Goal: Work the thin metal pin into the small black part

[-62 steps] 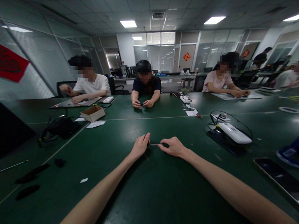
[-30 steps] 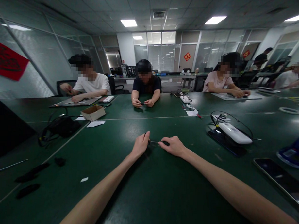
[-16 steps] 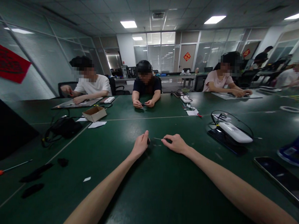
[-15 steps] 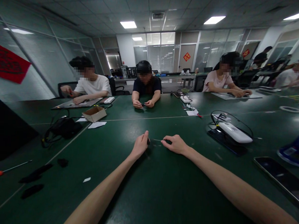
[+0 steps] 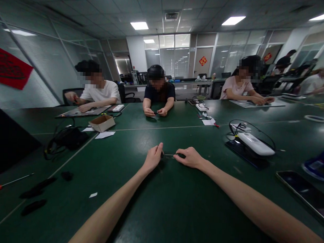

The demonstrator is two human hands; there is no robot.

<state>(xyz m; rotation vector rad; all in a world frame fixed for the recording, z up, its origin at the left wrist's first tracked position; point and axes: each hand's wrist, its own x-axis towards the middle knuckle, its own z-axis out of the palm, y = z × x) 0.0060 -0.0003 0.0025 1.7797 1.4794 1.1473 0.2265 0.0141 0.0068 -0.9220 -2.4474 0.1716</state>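
Over the middle of the green table point(image 5: 137, 212), my left hand point(image 5: 152, 159) is closed around a small black object point(image 5: 162, 155), mostly hidden by the fingers. My right hand point(image 5: 189, 157) pinches the dark handle of what looks like a small screwdriver point(image 5: 169, 155). Its thin metal shaft points left and reaches the black object; whether the tip is inside it I cannot tell. Both hands are held close together just above the tabletop.
Left lie an orange-handled screwdriver point(image 5: 16, 180), black pieces point(image 5: 34, 207) and a paper scrap point(image 5: 93, 195). Further off are an open cardboard box point(image 5: 102, 123) and black cables point(image 5: 68, 137). Right are a white device point(image 5: 255, 144) and a phone point(image 5: 305, 192). Several people sit across the table.
My hands stay in nearly the same place, with the same things in them. The metal shaft shows a little more clearly between them, and the view has shifted slightly.
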